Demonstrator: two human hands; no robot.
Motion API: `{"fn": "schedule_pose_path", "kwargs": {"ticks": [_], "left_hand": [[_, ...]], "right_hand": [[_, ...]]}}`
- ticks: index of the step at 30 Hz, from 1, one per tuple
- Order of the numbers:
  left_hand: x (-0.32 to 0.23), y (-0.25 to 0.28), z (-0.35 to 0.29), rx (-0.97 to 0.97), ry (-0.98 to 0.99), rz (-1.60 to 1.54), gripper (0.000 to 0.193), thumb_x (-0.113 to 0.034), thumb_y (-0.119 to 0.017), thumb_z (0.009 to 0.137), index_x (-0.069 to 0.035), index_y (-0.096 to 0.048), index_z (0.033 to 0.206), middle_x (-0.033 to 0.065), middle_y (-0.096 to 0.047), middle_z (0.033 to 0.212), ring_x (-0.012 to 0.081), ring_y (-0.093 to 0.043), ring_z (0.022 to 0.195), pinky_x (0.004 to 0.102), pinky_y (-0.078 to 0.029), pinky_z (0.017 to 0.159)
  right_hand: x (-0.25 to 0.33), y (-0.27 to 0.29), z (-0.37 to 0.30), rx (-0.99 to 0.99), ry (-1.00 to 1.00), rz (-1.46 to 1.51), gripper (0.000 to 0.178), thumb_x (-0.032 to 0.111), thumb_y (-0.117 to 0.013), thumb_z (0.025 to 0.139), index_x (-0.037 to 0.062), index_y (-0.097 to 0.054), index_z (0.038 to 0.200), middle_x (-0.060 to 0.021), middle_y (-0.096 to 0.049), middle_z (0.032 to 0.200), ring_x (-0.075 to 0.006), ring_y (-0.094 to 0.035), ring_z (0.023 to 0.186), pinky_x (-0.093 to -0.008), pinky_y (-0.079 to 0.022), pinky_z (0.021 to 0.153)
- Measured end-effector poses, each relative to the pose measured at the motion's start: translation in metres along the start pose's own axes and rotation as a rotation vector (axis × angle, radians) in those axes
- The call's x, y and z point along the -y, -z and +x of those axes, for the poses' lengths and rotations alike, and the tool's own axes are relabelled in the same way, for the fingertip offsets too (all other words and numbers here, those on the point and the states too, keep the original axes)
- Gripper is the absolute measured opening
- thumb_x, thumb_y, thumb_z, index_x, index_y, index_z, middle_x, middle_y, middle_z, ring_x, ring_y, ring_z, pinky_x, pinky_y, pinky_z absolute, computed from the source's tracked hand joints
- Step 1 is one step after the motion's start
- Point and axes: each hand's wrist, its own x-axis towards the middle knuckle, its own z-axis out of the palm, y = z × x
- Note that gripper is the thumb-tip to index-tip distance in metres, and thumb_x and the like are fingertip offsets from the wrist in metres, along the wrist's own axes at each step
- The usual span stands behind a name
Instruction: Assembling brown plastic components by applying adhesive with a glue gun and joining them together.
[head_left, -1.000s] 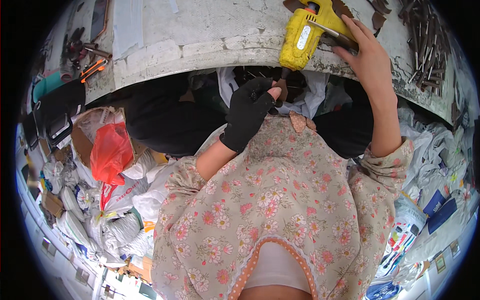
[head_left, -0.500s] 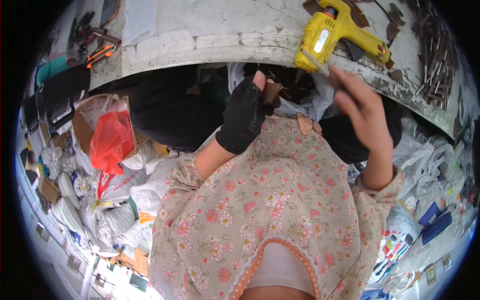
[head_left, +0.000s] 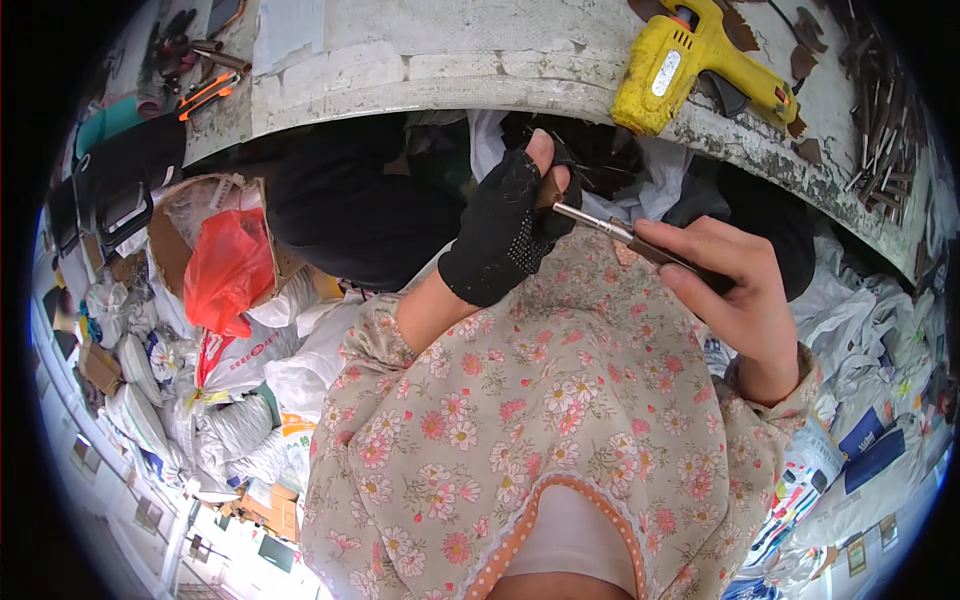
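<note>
My left hand (head_left: 495,232), in a black fingerless glove, is closed around a small brown piece (head_left: 548,190), mostly hidden by the fingers. Bare and pinched, my right hand (head_left: 742,295) grips a slim tool (head_left: 600,223) with a shiny metal shaft and a dark handle. The tool's tip meets the brown piece or lies right beside it; I cannot tell which. Both hands are in front of the table edge, above my lap. A yellow glue gun (head_left: 668,75) lies on the table beyond my right hand, its nozzle reaching over the edge.
Thin metal and brown sticks (head_left: 885,130) pile up at the table's right. An orange cutter (head_left: 208,95) lies at the table's left, by a teal roll (head_left: 108,130). A cardboard box (head_left: 170,245) with a red plastic bag (head_left: 228,265) stands left; white bags (head_left: 850,320) crowd the right.
My right hand has come down from beside the glue gun's nozzle, bringing the slim tool to the brown piece. My left hand keeps its hold. The whole view has shifted slightly.
</note>
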Motion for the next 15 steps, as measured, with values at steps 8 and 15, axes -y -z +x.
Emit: {"fn": "schedule_pose_path", "kwargs": {"ticks": [8, 15], "left_hand": [[0.005, 0.009, -0.008, -0.167, -0.226, 0.470, 0.033, -0.034, -0.047, 0.092, -0.009, -0.047, 0.071, -0.0019, -0.044, 0.061, 0.0080, -0.040, 0.054, 0.0221, -0.031, 0.049], [-0.007, 0.000, -0.015, -0.147, -0.325, 0.539, 0.030, -0.028, -0.049, 0.091, -0.004, -0.054, 0.074, -0.0028, -0.046, 0.061, 0.0046, -0.042, 0.059, 0.0216, -0.034, 0.055]], "right_hand": [[0.011, 0.000, -0.001, 0.035, -0.028, -0.090, 0.035, 0.000, -0.060, 0.075, 0.0046, -0.061, 0.110, -0.0063, -0.051, 0.067, -0.0163, -0.049, 0.056, -0.0272, -0.038, 0.049], [0.032, -0.024, 0.002, 0.021, 0.049, -0.478, 0.045, -0.002, -0.062, 0.073, 0.0098, -0.057, 0.116, -0.0082, -0.045, 0.072, -0.0231, -0.050, 0.056, -0.0325, -0.042, 0.051]]}}
